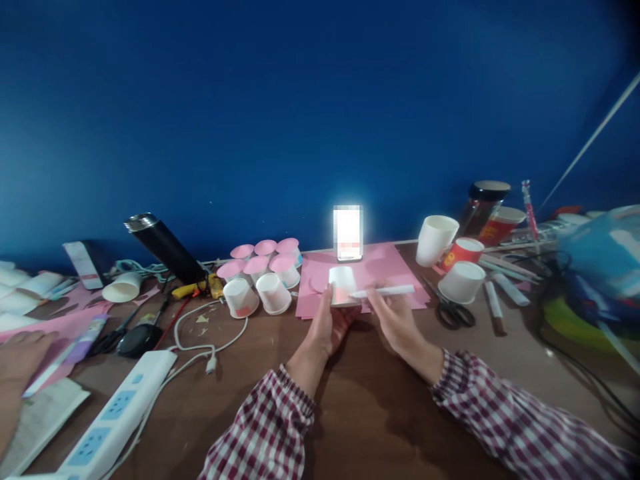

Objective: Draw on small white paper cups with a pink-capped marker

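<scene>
My left hand [329, 323] is closed around a white paper cup [342, 280] that has a pinkish patch on its side. In my right hand [395, 320] is a white marker pen [393, 291], its tip at the cup's side; whether it touches I cannot tell. Beneath and behind the cup lie pink paper sheets [380, 260], with a lit phone [349, 230] standing at their back. To the left are several upturned paper cups [274, 293], the back ones topped with pink paper discs [267, 247].
Black scissors [455, 315], more pens [494, 300] and paper cups [463, 281] lie on the right. A white power strip [117, 413], a white cable [210, 350] and a black flask [165, 247] are on the left. Another person's hand [23, 360] rests at the far left edge.
</scene>
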A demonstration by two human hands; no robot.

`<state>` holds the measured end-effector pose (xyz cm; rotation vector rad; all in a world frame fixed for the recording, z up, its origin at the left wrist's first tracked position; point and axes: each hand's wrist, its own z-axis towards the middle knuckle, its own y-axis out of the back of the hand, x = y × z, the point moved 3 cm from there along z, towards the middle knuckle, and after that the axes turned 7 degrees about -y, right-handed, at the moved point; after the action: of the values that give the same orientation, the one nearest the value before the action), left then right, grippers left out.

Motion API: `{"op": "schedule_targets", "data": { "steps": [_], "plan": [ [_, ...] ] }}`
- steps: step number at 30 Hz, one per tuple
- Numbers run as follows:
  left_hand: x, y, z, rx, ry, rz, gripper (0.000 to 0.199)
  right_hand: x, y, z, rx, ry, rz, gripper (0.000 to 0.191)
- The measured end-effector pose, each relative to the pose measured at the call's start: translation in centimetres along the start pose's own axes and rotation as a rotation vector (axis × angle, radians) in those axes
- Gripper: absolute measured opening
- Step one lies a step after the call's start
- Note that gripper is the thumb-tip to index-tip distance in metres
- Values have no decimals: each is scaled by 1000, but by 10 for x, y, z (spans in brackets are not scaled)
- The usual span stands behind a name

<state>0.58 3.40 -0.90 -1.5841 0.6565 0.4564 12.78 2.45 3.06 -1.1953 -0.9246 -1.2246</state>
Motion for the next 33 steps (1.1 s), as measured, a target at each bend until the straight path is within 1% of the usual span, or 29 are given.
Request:
{"op": "schedule_targets", "data": {
  "steps": [5,11,15,20,24,29,33],
  "plan": [
    [-1,0,0,-14,-14,-1,42,3,-2,-2,13,-41,6,27],
    [0,-1,-1,15,-8,7,43,2,-1,-1,-8,-32,0,27],
    [0,0,0,-3,-9,5,41,2,-1,-1,25,-48,-2,28],
    [0,0,0,-2,-12,5,41,2,-1,-1,17,-46,16,26],
    [1,0,0,-11,-14,5,40,3,-3,-1,46,-46,10,28],
    [1,0,0,0,-14,-2,38,2,-1,-1,25,-63,42,25],
    [0,-1,-1,-4,-14,1,37,-1,-2,-1,64,-90,72,27]
  ]
}}
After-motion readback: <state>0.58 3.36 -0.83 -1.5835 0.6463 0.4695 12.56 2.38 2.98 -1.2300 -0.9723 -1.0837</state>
